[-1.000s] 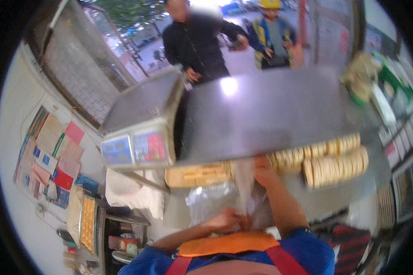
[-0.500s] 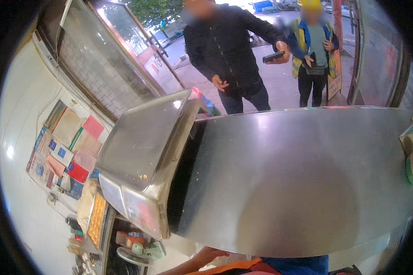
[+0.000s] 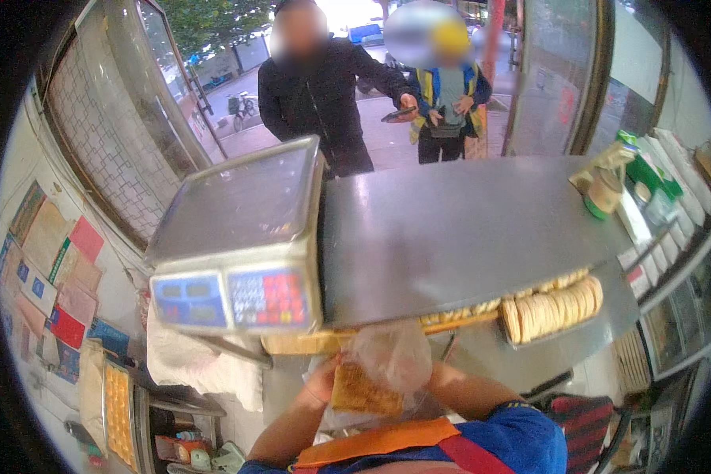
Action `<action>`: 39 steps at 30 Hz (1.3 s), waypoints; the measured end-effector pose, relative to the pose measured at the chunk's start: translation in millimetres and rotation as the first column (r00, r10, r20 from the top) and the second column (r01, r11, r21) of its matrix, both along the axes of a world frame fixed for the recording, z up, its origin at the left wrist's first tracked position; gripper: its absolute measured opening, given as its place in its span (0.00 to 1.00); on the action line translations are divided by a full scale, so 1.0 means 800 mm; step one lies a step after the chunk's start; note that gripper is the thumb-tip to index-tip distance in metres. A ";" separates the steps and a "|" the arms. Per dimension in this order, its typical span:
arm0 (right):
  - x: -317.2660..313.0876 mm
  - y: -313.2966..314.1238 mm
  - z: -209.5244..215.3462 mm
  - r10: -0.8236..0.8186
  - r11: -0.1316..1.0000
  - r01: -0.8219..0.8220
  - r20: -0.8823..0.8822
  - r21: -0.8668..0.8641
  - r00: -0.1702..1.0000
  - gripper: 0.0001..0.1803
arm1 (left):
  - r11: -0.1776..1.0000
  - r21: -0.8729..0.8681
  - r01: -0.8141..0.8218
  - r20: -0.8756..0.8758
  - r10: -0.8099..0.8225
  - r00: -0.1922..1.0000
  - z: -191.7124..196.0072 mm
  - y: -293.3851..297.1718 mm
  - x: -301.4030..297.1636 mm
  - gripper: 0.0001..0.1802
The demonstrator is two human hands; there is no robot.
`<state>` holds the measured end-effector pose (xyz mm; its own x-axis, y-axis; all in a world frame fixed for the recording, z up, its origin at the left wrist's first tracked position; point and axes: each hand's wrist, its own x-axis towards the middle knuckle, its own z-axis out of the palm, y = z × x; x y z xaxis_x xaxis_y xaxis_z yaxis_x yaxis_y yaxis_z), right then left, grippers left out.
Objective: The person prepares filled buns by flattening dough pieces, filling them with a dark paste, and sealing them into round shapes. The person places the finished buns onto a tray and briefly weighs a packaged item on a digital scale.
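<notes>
Close to my body, a flat, square piece of browned flatbread (image 3: pixel 363 393) lies at the lower middle. A thin clear plastic bag (image 3: pixel 391 355) bunches up over its far and right side. My left hand (image 3: pixel 322 382) is closed at the left edge of the bag and flatbread, its fingers partly covered. At the bag's right side is my right hand (image 3: pixel 432 374), gripping the film, with its fingertips hidden behind it. Whether the flatbread is inside the bag I cannot tell.
A scale (image 3: pixel 237 213) stands at left on the metal counter (image 3: pixel 442 221). Stacked round flatbreads (image 3: pixel 553 308) sit below the counter's near edge. Rolls and packets (image 3: pixel 660 189) lie at right. Two people, one holding a phone (image 3: pixel 399 114), stand beyond the counter. A tray of pastries (image 3: pixel 118 411) is lower left.
My view has tipped down and turned right. Both forearms, the flatbread, the bag and the stacked breads now show; earlier only part of my left arm did.
</notes>
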<state>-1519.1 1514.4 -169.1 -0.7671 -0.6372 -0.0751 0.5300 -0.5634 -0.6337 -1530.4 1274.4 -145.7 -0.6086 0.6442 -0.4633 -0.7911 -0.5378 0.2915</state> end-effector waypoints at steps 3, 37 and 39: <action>0.036 -0.017 0.062 -0.040 0.999 0.039 -0.010 -0.015 0.999 0.21 | 0.968 -0.174 -0.182 -0.510 0.069 0.857 0.069 -0.055 0.030 0.14; 0.194 -0.027 0.499 0.088 0.996 0.022 -0.958 0.086 -0.274 0.13 | 0.474 -0.626 -0.619 -0.646 0.128 0.752 0.124 -0.203 0.201 0.16; 0.190 -0.017 0.477 0.101 0.995 0.039 -0.973 0.094 -0.207 0.13 | 0.591 -0.588 -0.551 -0.680 0.008 0.734 0.117 -0.178 0.174 0.17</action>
<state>-1367.1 1500.5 212.2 0.0609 -0.7096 0.7020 -0.7513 -0.4956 -0.4358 -1391.0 1132.4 -51.9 -0.9857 0.0026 -0.1685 -0.1680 -0.0892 0.9817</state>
